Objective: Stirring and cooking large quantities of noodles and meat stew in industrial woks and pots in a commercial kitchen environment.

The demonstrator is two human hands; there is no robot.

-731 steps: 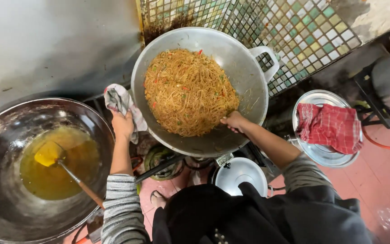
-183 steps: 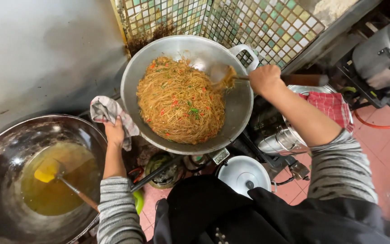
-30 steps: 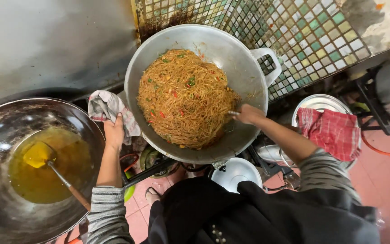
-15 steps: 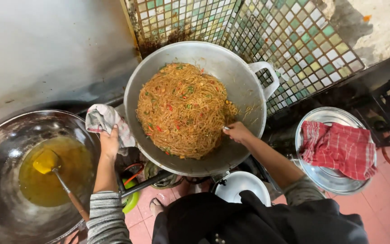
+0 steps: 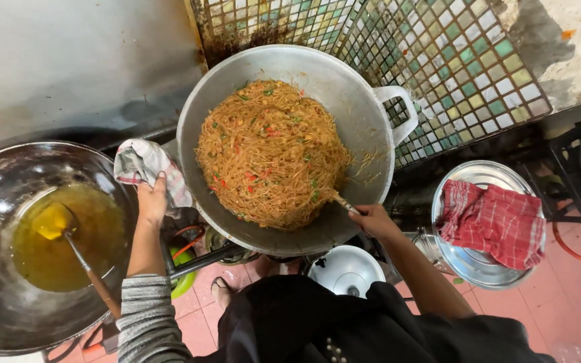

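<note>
Left hand (image 5: 152, 202) grips rag (image 5: 144, 165) on wok (image 5: 364, 128); right hand (image 5: 371, 219) clasps utensil (image 5: 341, 202).

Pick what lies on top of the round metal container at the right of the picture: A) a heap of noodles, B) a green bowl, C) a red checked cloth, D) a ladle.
C: a red checked cloth is draped across the round metal container, while the noodles sit in the wok and the ladle rests in the oil pan.
</note>
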